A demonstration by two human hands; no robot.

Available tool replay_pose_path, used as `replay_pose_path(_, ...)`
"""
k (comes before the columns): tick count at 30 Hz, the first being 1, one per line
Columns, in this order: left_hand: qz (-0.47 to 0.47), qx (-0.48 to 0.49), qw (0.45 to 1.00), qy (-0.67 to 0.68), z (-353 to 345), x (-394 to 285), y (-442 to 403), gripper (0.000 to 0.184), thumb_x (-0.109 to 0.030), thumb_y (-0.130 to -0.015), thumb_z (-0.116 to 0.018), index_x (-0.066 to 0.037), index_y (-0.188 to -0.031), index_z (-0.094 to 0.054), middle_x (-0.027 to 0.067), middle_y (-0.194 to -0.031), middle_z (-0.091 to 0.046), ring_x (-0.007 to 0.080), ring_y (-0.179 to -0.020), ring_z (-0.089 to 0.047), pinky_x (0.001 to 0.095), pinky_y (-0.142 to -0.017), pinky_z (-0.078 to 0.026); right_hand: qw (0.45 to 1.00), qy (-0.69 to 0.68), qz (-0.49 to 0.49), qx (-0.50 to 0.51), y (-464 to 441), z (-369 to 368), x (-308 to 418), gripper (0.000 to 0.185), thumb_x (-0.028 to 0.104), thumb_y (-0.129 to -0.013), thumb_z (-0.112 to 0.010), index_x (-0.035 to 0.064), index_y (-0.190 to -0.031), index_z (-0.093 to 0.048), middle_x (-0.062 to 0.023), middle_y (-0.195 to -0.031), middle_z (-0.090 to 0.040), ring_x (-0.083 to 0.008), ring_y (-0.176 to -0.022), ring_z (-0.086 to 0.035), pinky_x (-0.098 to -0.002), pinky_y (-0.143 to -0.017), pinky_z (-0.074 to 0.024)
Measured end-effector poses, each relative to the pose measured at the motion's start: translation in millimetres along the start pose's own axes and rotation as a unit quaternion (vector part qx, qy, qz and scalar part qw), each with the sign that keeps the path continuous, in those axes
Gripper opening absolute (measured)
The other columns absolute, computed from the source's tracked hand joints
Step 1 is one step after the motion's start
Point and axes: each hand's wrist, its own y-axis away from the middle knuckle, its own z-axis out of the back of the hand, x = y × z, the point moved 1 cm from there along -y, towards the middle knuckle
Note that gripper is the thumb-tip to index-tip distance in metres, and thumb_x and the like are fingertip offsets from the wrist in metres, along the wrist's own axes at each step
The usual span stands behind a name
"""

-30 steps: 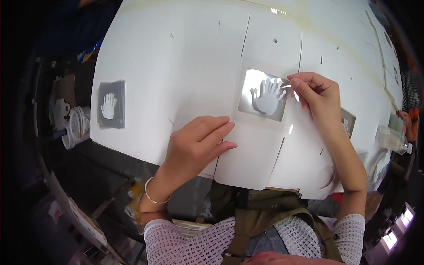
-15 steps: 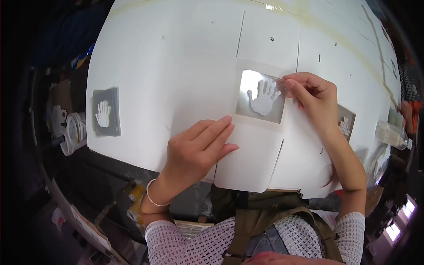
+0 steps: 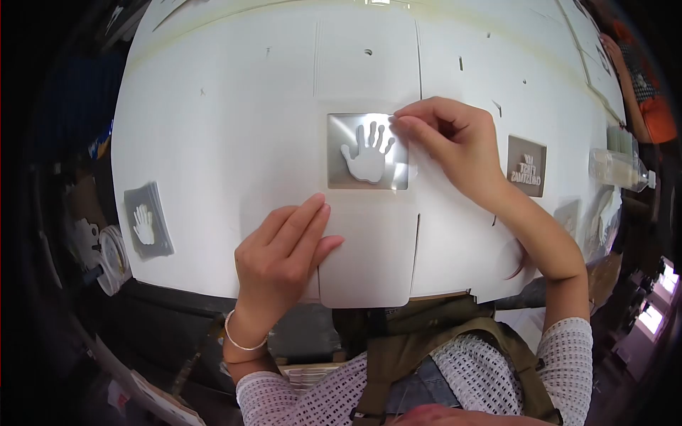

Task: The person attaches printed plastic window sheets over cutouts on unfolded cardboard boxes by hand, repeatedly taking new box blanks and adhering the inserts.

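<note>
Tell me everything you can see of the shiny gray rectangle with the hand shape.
The shiny gray rectangle looks smooth and reflective, brightest along its top. It bears a pale hand shape, fingers pointing away from the wearer, thumb to the left. It lies nearly square on the white work surface. The right hand pinches its upper-right corner; the left hand's fingertips are near its lower-left corner. Its exact material is unclear.

The plate [image 3: 337, 128] by your right grip [image 3: 398, 119] looks glossy and smooth, like metal or film; beneath both your grips, the white board [image 3: 213, 142] looks smooth and mostly matt.
</note>
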Motion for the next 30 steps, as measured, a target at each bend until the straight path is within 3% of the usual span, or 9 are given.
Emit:
replay_pose_path(2, 0.001, 0.004, 1.000, -0.002, 1, -2, -1, 0.032, -0.016, -0.068, -0.077, -0.001, -0.095, -0.069, 0.0067, -0.102, -0.068, 0.0219, -0.080, -0.063, 0.0298, -0.064, -0.054, 0.997, 0.041, 0.061, -0.006, 1, 3, 0, 0.018, 0.001, -0.081, -0.070, 0.0016, -0.098, -0.067, -0.0063, -0.084, -0.061, -0.0073, -0.069, -0.057, -0.0213, -0.052, -0.0423)
replay_pose_path(4, 0.000, 0.005, 1.000, -0.007, 1, -3, -2, 0.032, -0.015, -0.067, -0.077, -0.001, -0.095, -0.069, 0.0066, -0.102, -0.068, 0.0220, -0.081, -0.063, 0.0299, -0.064, -0.054, 0.930, 0.271, 0.237, -0.072, 1, 10, 15, 0.036, -0.001, -0.071, -0.075, 0.0041, -0.105, -0.063, -0.0094, -0.090, -0.056, -0.0157, -0.074, -0.057, -0.0256, -0.056, -0.0452)
replay_pose_path(8, 0.017, 0.004, 1.000, 0.001, 3, -7, -1, 0.034, -0.013, -0.066, -0.077, -0.001, -0.097, -0.069, 0.0069, -0.103, -0.068, 0.0220, -0.082, -0.063, 0.0302, -0.065, -0.054, 0.880, 0.309, 0.330, -0.145, 11, 66, 29, 0.039, -0.004, -0.071, -0.074, 0.0039, -0.107, -0.061, -0.0096, -0.093, -0.057, -0.0189, -0.069, -0.052, -0.0272, -0.055, -0.0442)
replay_pose_path(10, 0.015, -0.002, 1.000, 0.004, 4, -9, -1, 0.034, -0.012, -0.066, -0.077, -0.001, -0.097, -0.068, 0.0070, -0.103, -0.067, 0.0222, -0.083, -0.063, 0.0307, -0.066, -0.054, 0.890, 0.315, 0.278, -0.174, 35, 104, 33, 0.022, -0.009, -0.078, -0.065, 0.0010, -0.097, -0.064, -0.0087, -0.086, -0.058, -0.0119, -0.059, -0.048, -0.0223, -0.051, -0.0389)
replay_pose_path(13, 0.015, -0.002, 0.999, 0.029, 6, -13, 0, 0.032, -0.009, -0.069, -0.075, 0.000, -0.098, -0.067, 0.0084, -0.104, -0.066, 0.0238, -0.086, -0.063, 0.0316, -0.069, -0.053, 0.879, 0.380, 0.197, -0.210, 86, 162, 5, 0.019, -0.009, -0.079, -0.064, 0.0001, -0.096, -0.064, -0.0085, -0.086, -0.058, -0.0105, -0.058, -0.047, -0.0227, -0.050, -0.0380)
replay_pose_path(18, 0.068, -0.005, 0.993, 0.094, 18, -45, -12, 0.029, -0.003, -0.074, -0.067, 0.001, -0.104, -0.065, 0.0145, -0.104, -0.065, 0.0310, -0.091, -0.061, 0.0372, -0.078, -0.050, 0.878, 0.379, -0.084, -0.280, 190, 235, -36, 0.017, 0.001, -0.082, -0.064, 0.0007, -0.099, -0.065, -0.0082, -0.089, -0.060, -0.0141, -0.059, -0.050, -0.0256, -0.054, -0.0404)
replay_pose_path(26, -0.179, 0.176, 0.933, 0.259, -44, -190, -43, 0.048, -0.018, -0.072, -0.073, -0.001, -0.115, -0.059, 0.0134, -0.115, -0.059, 0.0305, -0.108, -0.055, 0.0378, -0.089, -0.049, 0.900, 0.299, -0.166, -0.269, 266, 261, -103, 0.020, 0.014, -0.078, -0.070, -0.0005, -0.091, -0.065, -0.0129, -0.081, -0.061, -0.0219, -0.066, -0.058, -0.0319, -0.061, -0.0467)
replay_pose_path(28, -0.271, 0.166, 0.916, 0.246, -81, -230, -46, 0.052, -0.026, -0.075, -0.071, -0.001, -0.118, -0.056, 0.0157, -0.123, -0.054, 0.0302, -0.117, -0.050, 0.0398, -0.099, -0.042, 0.901, 0.305, -0.182, -0.249, 257, 256, -102, 0.022, 0.019, -0.077, -0.071, 0.0002, -0.086, -0.065, -0.0132, -0.080, -0.061, -0.0249, -0.069, -0.059, -0.0346, -0.063, -0.0467)
replay_pose_path(30, -0.274, 0.141, 0.928, 0.210, -112, -258, -58, 0.052, -0.028, -0.076, -0.069, 0.000, -0.118, -0.056, 0.0165, -0.124, -0.054, 0.0302, -0.118, -0.049, 0.0404, -0.101, -0.040, 0.898, 0.321, -0.202, -0.224, 246, 247, -97, 0.030, 0.030, -0.074, -0.073, 0.0021, -0.074, -0.062, -0.0128, -0.077, -0.059, -0.0295, -0.073, -0.059, -0.0395, -0.065, -0.0458)
